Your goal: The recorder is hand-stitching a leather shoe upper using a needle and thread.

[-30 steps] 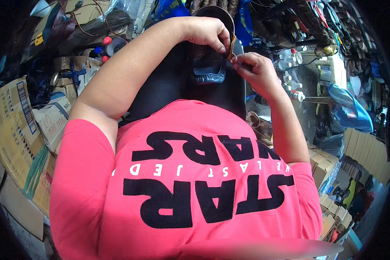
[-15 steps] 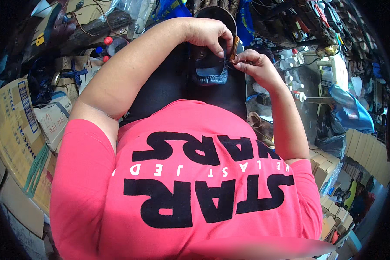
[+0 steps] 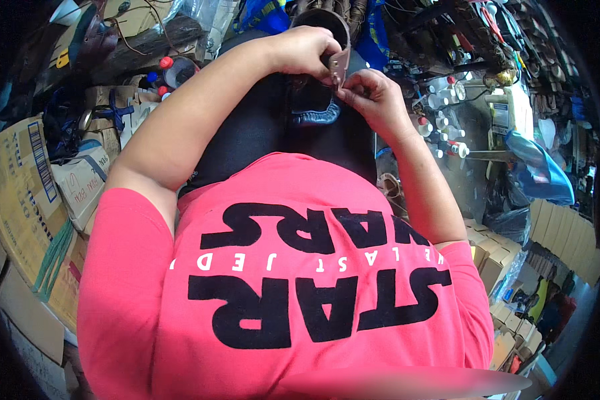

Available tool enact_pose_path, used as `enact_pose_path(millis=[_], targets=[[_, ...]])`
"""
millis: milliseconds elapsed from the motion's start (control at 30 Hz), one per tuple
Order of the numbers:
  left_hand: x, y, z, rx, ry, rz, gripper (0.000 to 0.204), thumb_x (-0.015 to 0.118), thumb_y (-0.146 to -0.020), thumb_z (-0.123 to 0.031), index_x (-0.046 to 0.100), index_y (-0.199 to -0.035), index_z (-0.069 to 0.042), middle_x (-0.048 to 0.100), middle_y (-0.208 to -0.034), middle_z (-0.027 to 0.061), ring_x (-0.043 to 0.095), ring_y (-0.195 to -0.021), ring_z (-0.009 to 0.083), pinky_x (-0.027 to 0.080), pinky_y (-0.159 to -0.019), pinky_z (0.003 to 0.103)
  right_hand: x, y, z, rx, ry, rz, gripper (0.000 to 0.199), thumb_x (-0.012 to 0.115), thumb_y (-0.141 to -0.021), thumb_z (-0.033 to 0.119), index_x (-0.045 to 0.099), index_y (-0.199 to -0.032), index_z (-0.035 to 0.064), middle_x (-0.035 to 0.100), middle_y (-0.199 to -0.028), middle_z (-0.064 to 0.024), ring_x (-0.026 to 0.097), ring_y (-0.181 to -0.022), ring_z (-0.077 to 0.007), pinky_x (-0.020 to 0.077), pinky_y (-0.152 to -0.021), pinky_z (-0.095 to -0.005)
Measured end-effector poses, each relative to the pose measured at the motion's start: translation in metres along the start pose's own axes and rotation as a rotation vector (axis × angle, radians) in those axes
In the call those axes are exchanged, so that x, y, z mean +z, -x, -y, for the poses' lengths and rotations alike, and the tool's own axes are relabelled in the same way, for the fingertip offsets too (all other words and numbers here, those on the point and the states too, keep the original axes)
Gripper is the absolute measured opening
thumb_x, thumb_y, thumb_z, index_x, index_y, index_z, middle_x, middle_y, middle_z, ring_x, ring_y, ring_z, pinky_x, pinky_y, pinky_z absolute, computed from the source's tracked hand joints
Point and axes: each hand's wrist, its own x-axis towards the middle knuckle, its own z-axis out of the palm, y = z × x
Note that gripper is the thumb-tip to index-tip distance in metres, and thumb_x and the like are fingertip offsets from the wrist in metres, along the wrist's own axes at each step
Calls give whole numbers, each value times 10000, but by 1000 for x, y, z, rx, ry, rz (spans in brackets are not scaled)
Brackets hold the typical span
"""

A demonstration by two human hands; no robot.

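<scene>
At the far middle of the scene, over black trousers [image 3: 237,127], a dark shoe [image 3: 313,118] is held, its rounded, gathered end turned toward the near side. Beside that end, a brown leather strip [image 3: 339,65] with small bright spots is raised between the two hands, and a wide curved brown leather edge [image 3: 333,20] is seen just beyond it. The strip's far part is gripped by the left hand [image 3: 307,52], which is bent over the shoe with its fingers curled in. The strip's near end is pinched by the right hand [image 3: 373,93], its thumb and forefinger brought close together; whether anything thin is also held there cannot be told. A pink shirt [image 3: 300,260] with black lettering is worn, and the near half of the scene is filled by it. On the left, a large cardboard box [image 3: 13,190], crossed by green string [image 3: 55,260], is placed beside a white box [image 3: 80,187]; farther off, a bottle with a red cap [image 3: 166,63] is seen. On the right, small clear bottles [image 3: 440,100] are clustered past the right hand, and a blue plastic bag [image 3: 540,170] is seen farther right, near ridged cardboard [image 3: 567,233]. At the far side, the shoe is flanked by blue bags [image 3: 268,15].
</scene>
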Motion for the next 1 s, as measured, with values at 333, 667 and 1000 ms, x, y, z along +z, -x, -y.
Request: enact_pose_path(millis=[333,667,1000], targets=[[4,99,14,-206,254,-589,310,514,-850,18,656,-1099,-97,529,-939,71,562,-834,179,462,-805,259,-13,10,7,-160,99,35,179,661,-821,40,698,-989,88,526,-762,-33,535,-698,-146,444,-650,-261],[13,129,-1,-39,82,-739,214,604,-829,-17,701,-1009,-80,611,-867,42,591,-702,122,486,-678,242,-16,9,11,-67,14,125,190,640,-842,38,683,-1026,59,482,-778,-29,496,-694,-124,430,-649,-249],[22,142,-9,-38,-45,-635,198,679,-744,-58,716,-934,-102,640,-819,53,614,-814,194,490,-740,327,-13,11,8,-77,76,125,228,629,-842,34,676,-1062,67,480,-778,-19,484,-692,-114,420,-646,-248]])
